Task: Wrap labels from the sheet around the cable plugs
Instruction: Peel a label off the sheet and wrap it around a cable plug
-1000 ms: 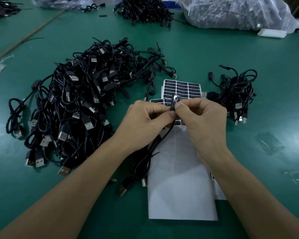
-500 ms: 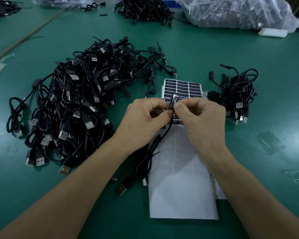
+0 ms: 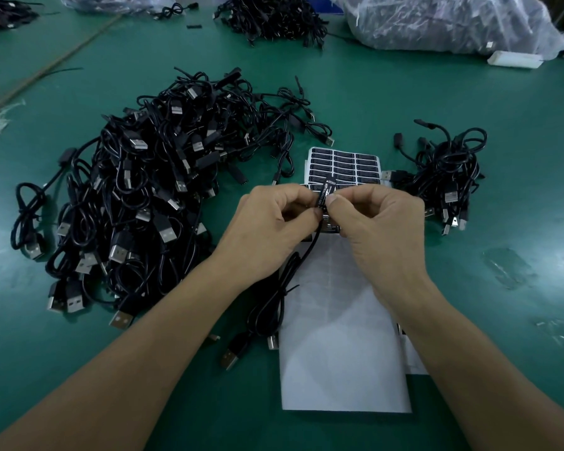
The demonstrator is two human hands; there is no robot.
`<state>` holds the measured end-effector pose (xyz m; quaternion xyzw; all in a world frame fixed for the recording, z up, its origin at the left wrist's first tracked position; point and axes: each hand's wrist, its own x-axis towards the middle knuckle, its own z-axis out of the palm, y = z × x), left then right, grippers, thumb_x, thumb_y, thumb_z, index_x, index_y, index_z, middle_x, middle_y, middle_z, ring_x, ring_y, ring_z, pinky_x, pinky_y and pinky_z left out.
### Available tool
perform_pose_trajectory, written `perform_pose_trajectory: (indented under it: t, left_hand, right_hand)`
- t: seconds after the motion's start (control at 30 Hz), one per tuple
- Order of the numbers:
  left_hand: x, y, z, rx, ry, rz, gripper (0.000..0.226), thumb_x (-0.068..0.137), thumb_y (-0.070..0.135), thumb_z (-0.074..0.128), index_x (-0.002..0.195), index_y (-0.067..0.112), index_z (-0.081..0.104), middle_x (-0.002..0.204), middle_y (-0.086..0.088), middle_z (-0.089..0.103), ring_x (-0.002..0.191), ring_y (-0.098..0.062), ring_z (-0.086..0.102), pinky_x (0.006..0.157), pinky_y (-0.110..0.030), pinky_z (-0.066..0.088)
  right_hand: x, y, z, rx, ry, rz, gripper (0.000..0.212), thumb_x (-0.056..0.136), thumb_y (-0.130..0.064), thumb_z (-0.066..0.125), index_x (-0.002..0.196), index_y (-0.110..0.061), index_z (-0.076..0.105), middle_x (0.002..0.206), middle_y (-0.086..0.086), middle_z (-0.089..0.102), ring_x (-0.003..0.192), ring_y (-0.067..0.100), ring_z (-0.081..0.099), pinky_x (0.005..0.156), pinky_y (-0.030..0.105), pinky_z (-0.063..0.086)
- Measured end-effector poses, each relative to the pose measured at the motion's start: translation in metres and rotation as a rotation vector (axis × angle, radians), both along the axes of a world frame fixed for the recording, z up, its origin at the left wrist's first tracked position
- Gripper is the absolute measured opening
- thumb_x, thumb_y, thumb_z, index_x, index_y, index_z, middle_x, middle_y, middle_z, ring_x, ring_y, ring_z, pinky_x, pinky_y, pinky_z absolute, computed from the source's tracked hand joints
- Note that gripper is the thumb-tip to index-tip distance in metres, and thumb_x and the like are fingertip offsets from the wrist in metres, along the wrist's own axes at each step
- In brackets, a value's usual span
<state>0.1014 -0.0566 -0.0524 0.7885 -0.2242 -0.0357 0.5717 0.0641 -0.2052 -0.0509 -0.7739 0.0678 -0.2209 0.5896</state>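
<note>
Far left on the green worktop (image 3: 502, 109) sits the big heap of cables (image 3: 150, 203), a tangle with metal connectors poking out everywhere; I take those as the ones waiting for labels.

Moving in, the left hand (image 3: 274, 222) is curled, thumb and forefinger pinching the lower end of the plug (image 3: 323, 194). Its cable (image 3: 293, 271) drops from that pinch down toward the person and loops onto the worktop beside the white backing paper.

Now the centre, and this is the bit that matters: the plug stands between the two hands, held above the label sheet (image 3: 345, 164), long axis running up and away from the person with a slight lean to the right. A black label (image 3: 321, 199) with white lettering lies along that axis. Whether its edge is fully pressed down I can't tell.

The right hand (image 3: 381, 222) is closed too, fingertips pinching the plug from the right at about mid-length, touching the label. Both hands are on it, so neither is nearer. My read is that any rolling or smoothing has to go around that tilted axis, right fingers turning against the left's hold.

Far right, a small bundle of cables (image 3: 446, 177) lies just beside the sheet.
</note>
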Motion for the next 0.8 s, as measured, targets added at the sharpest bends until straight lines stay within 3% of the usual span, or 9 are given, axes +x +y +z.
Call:
perform_pose_trajectory:
  t: [0.07, 0.23, 0.4, 0.57, 0.8]
  left_hand:
    - [-0.0002, 0.0002, 0.0009, 0.000, 0.005, -0.001, 0.021, 0.094, 0.012, 0.067, 0.084, 0.029, 0.073, 0.073, 0.007, 0.073, 0.068, -0.010, 0.065, 0.073, -0.041, 0.059]
    - [-0.0002, 0.0001, 0.0007, 0.005, 0.004, -0.003, 0.017, 0.094, 0.011, 0.068, 0.086, 0.024, 0.076, 0.076, 0.000, 0.075, 0.074, -0.026, 0.070, 0.073, -0.042, 0.059]
    - [-0.0009, 0.0000, 0.0009, -0.013, 0.036, -0.008, 0.015, 0.094, 0.011, 0.069, 0.089, 0.023, 0.077, 0.078, 0.005, 0.077, 0.069, -0.007, 0.070, 0.067, -0.022, 0.055]
    - [-0.0010, -0.0002, 0.0005, -0.003, 0.056, -0.006, 0.012, 0.094, 0.012, 0.070, 0.089, 0.020, 0.077, 0.078, 0.002, 0.078, 0.072, -0.019, 0.073, 0.072, -0.031, 0.061]
    - [-0.0021, -0.0010, 0.0017, 0.006, 0.058, 0.000, 0.012, 0.093, 0.012, 0.071, 0.087, 0.020, 0.076, 0.077, 0.000, 0.077, 0.073, -0.023, 0.073, 0.071, -0.030, 0.059]
  right_hand:
    - [0.0005, -0.0004, -0.0001, 0.001, -0.001, -0.001, 0.011, 0.081, -0.023, 0.073, 0.071, -0.028, 0.073, 0.065, -0.012, 0.072, 0.056, -0.002, 0.063, 0.056, 0.013, 0.048]
    - [0.0012, -0.0006, -0.0004, 0.016, 0.010, -0.006, 0.010, 0.078, -0.026, 0.072, 0.069, -0.029, 0.074, 0.065, -0.011, 0.072, 0.055, -0.001, 0.063, 0.056, 0.013, 0.048]
    - [0.0009, -0.0011, 0.0007, 0.048, 0.027, -0.009, 0.008, 0.076, -0.028, 0.073, 0.070, -0.033, 0.076, 0.064, -0.010, 0.072, 0.054, 0.000, 0.061, 0.055, 0.013, 0.047]
    - [0.0018, -0.0007, 0.0013, 0.064, 0.046, -0.025, 0.012, 0.076, -0.025, 0.074, 0.065, -0.029, 0.075, 0.063, -0.008, 0.072, 0.055, 0.001, 0.062, 0.055, 0.013, 0.047]
    - [0.0011, -0.0005, 0.0020, 0.073, 0.048, -0.017, 0.015, 0.076, -0.022, 0.073, 0.063, -0.029, 0.074, 0.062, -0.008, 0.071, 0.055, 0.001, 0.062, 0.055, 0.014, 0.047]
